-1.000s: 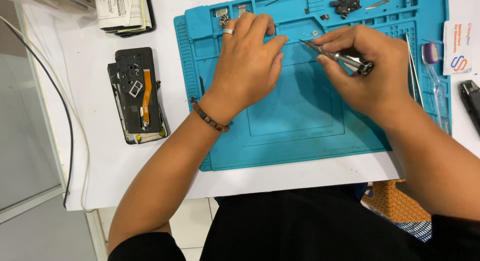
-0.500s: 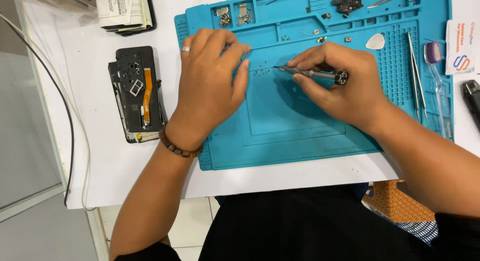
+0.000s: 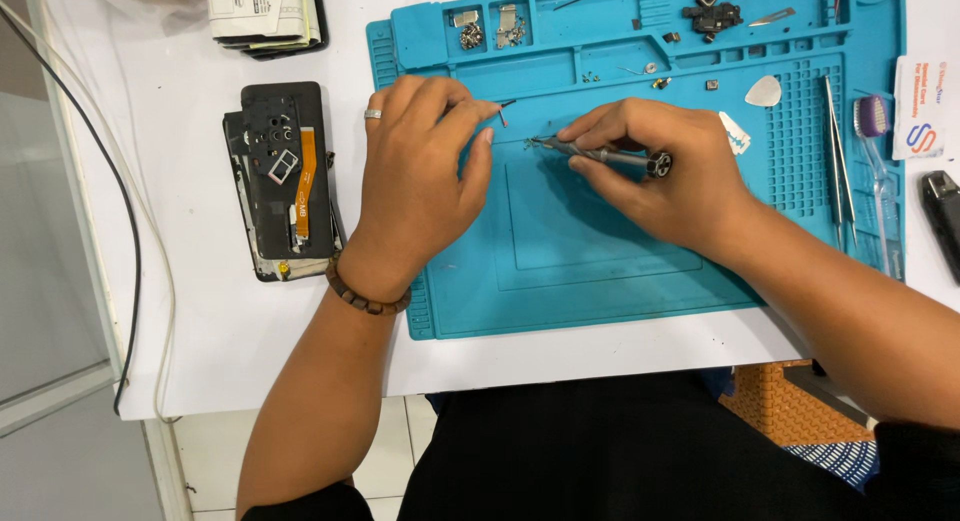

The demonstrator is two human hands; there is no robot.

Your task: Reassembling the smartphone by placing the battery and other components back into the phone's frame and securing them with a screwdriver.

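My left hand, with a ring and a bead bracelet, rests on the left part of the blue work mat. Its fingertips pinch a tiny dark part with a red end. My right hand grips a small metal screwdriver, which lies nearly flat. Its tip touches the mat near several tiny screws, just right of my left fingertips. An opened black phone with an orange flex cable lies on the white table, left of the mat.
The mat's top compartments hold small metal parts and black camera parts. Tweezers, a brush and a white pick lie at its right. A paper stack lies at the back left. A cable runs along the table's left edge.
My left hand has slid left and toward me on the mat. My right hand has brought the screwdriver leftward and lowered it until it lies nearly flat.
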